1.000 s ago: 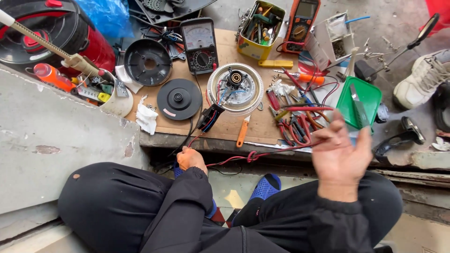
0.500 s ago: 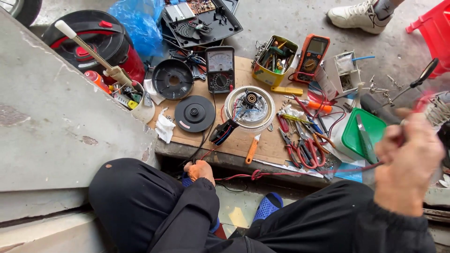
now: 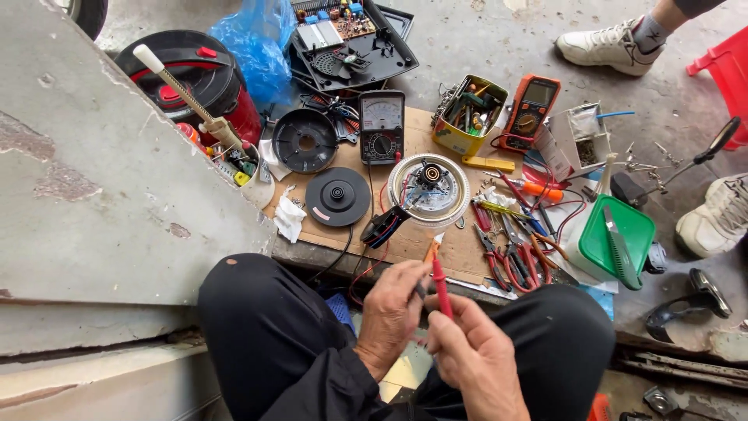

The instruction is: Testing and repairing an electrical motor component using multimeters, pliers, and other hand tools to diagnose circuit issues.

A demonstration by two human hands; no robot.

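Observation:
My left hand (image 3: 393, 312) and my right hand (image 3: 474, 355) meet above my lap, in front of the wooden board (image 3: 405, 242). My right hand pinches a red test probe (image 3: 441, 287) that points up and away. My left hand holds a dark probe or lead end next to it; the detail is small. Red and black leads (image 3: 366, 269) run from my hands up to the board. A round white appliance base with a motor part (image 3: 428, 189) lies just beyond my hands, with a black plug (image 3: 387, 226) at its edge.
On the board: an analog meter (image 3: 382, 125), a black disc (image 3: 336, 196), a black round housing (image 3: 305, 140), an orange digital meter (image 3: 531, 111), a yellow box of parts (image 3: 469, 114), pliers and screwdrivers (image 3: 510, 249). A green-lidded tub (image 3: 617, 238) stands right. Another person's shoes (image 3: 604, 43) are behind.
My right hand came down from the right side to my lap and now holds the red probe. My left hand rose to meet it. The camera tilted down and nearer.

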